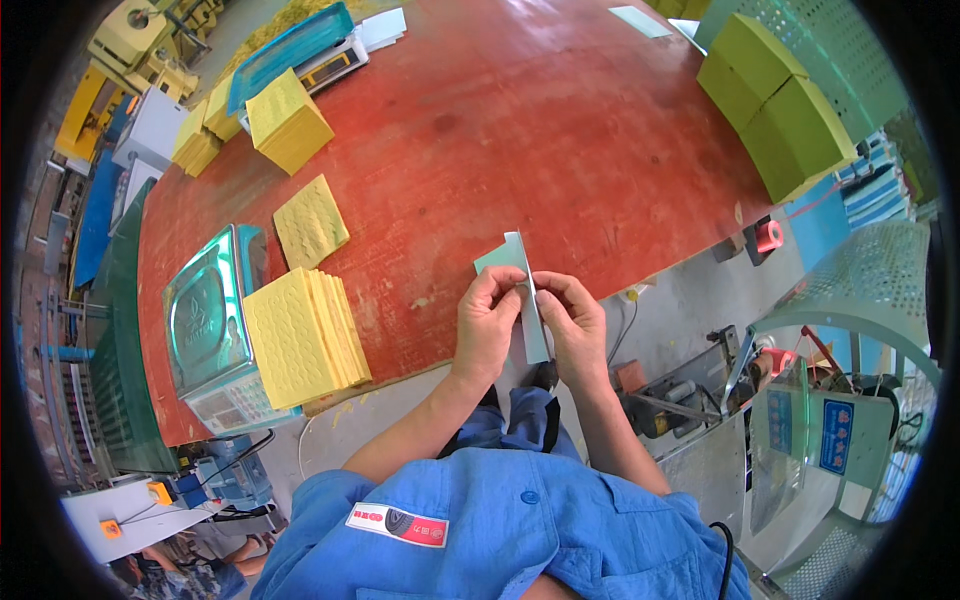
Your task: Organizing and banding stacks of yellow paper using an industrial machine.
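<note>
In front of my body, at the near edge of the red table (480,130), both hands hold a thin, pale blue-green folded sheet (537,345). My left hand (487,328) pinches it from the left side, with thumb and forefinger close to the fold. From the other side my right hand (573,325) grips the same sheet, its thumb against the upright edge. A flap of the sheet (497,259) sticks out beyond my left fingers. Whether it is paper or plastic cannot be made out.
Left of my hands, a stack of embossed yellow sheets (300,335) leans by a scale (205,310); another yellow piece (311,222) lies behind. Farther back are a yellow stack (287,120) and a teal tray (290,50). Yellow-green blocks (780,110) stand at right, near a perforated metal chair (870,270).
</note>
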Available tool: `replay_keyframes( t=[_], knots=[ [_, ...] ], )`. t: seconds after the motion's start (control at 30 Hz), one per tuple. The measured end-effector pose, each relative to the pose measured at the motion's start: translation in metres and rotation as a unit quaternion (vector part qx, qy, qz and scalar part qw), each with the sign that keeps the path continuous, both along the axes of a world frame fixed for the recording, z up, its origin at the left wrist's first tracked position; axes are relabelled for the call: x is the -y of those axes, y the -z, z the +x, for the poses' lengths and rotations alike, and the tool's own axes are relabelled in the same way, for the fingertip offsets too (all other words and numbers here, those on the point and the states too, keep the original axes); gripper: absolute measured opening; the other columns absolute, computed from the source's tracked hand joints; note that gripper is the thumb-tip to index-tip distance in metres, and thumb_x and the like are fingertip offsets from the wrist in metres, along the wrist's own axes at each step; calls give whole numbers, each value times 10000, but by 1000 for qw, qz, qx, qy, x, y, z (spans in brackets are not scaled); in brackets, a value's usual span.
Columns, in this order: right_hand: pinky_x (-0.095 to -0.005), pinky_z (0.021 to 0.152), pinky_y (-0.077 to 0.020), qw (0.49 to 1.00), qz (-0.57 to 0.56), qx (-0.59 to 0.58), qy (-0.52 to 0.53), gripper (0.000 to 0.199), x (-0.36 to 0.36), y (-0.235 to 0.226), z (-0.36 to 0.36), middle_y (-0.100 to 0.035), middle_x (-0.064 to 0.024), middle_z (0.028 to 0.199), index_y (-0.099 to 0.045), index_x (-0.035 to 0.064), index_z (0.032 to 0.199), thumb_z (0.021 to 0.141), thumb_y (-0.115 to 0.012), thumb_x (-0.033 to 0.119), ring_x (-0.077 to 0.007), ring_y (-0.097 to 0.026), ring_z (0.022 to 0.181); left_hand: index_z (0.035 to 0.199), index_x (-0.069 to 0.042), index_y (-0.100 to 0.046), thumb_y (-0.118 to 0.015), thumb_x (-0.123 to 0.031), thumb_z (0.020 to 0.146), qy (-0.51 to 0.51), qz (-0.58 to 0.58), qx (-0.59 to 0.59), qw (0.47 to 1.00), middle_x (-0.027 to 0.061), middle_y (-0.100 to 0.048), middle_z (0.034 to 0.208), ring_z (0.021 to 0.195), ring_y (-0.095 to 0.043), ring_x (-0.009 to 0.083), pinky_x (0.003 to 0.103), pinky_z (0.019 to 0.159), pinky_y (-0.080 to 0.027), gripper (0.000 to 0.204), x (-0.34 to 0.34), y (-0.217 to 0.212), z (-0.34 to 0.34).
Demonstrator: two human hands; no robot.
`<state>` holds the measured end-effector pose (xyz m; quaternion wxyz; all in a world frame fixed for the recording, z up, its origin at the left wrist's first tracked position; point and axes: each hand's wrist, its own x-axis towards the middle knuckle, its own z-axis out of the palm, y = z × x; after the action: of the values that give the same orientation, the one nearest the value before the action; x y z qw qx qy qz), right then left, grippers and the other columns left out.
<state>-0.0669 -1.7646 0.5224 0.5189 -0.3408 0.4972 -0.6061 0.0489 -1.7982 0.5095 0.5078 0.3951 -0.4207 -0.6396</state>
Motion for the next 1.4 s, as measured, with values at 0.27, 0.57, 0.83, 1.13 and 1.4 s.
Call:
replay_keyframes(
  t=[0.27,0.57,0.83,1.13,1.4],
  knots=[
    [-233,800,-470,1000,17,9,8,199,-7,3,-5,-656,-26,1014,-640,-15,1137,953,-582,33,-73,-577,895,1049,-49,-615,-693,-130,929,8,104,-96,990,1,-623,946,862,-569,68,218,782,-469,165,-4,-2,-1],
    [-241,812,-502,1000,17,4,13,195,-15,8,-5,-667,-44,1006,-639,-17,1127,946,-608,49,-92,-613,917,1049,-67,-612,-706,-128,919,16,104,-108,989,-12,-608,939,839,-555,61,221,757,-467,171,-10,5,-2],
    [-236,806,-499,1000,27,6,15,193,-18,12,-5,-666,-41,1000,-642,-21,1118,948,-612,66,-91,-610,913,1054,-76,-612,-701,-129,924,16,106,-105,989,-16,-604,945,847,-551,61,219,765,-468,167,-13,6,-1],
    [-209,713,-477,998,34,41,17,149,-18,10,-7,-663,-24,944,-649,-8,1056,954,-635,100,-61,-583,831,1049,-74,-611,-710,-130,916,14,101,-91,991,-21,-588,918,821,-532,55,211,742,-451,175,-12,7,-2],
    [-214,698,-483,999,32,22,17,99,-15,11,-11,-670,-29,904,-638,-2,926,910,-695,77,-61,-594,794,1046,-77,-601,-692,-62,910,34,90,-71,993,-9,-604,965,884,-565,71,232,799,-477,164,-13,12,1]
  ],
)
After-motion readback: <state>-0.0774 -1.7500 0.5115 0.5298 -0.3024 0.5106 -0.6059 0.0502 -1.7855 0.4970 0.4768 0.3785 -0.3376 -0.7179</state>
